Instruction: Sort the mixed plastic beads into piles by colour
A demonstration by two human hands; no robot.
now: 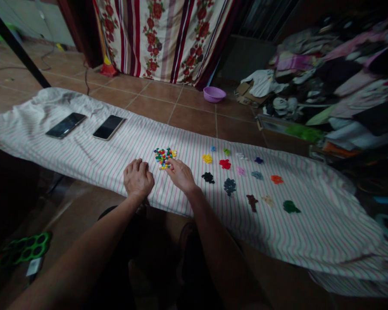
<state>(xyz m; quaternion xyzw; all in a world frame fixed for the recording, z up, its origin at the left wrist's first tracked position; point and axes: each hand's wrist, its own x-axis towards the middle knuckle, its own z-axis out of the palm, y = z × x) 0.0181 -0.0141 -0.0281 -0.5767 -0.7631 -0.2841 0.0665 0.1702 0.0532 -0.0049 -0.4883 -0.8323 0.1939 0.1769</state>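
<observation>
- Now right hand [183, 175] pinches narrowly at mixed pile [161, 156], frame centre; catch unclear.
- Left hand [138, 177] loosely curled, contents can't be told.
- Best pinch lightly, singly.

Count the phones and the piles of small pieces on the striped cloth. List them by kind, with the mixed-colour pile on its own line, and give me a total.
Phones: 2
Mixed pile: 1
Single-colour piles: 14
Total: 17
</observation>
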